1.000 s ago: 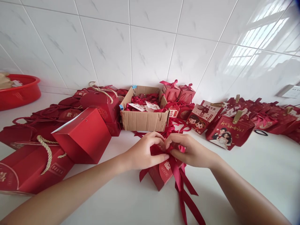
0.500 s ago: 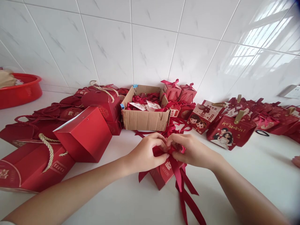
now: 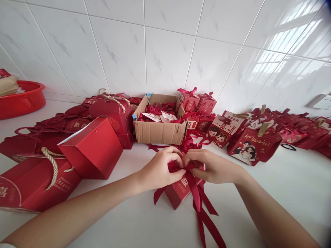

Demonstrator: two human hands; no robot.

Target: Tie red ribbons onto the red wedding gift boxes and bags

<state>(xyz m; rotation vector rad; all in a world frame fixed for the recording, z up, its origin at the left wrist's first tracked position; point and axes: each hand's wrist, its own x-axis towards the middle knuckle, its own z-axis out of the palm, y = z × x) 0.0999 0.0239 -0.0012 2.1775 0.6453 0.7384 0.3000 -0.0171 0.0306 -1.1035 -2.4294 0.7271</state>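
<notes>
A small red gift box (image 3: 178,193) with gold print sits tilted toward me on the white table. Across its top runs a dark red ribbon (image 3: 193,189), whose long tails hang over the front and trail on the table. My left hand (image 3: 164,168) pinches the ribbon between thumb and fingers from the left. From the right, my right hand (image 3: 209,167) also pinches it, the fingertips of both hands almost meeting above the box. The part of the ribbon inside the fingers is hidden.
Behind my hands stands an open cardboard box (image 3: 160,132) holding red ribbons and white tags. Larger red boxes with rope handles (image 3: 38,182) crowd the left, beside a red basin (image 3: 26,100). Printed gift boxes (image 3: 245,146) line the right, near a black ring (image 3: 289,147). A tiled wall rises behind.
Both hands stay at the ribbon with almost no movement; the right fingers shift slightly. A fingertip seen at the right edge earlier is gone from view.
</notes>
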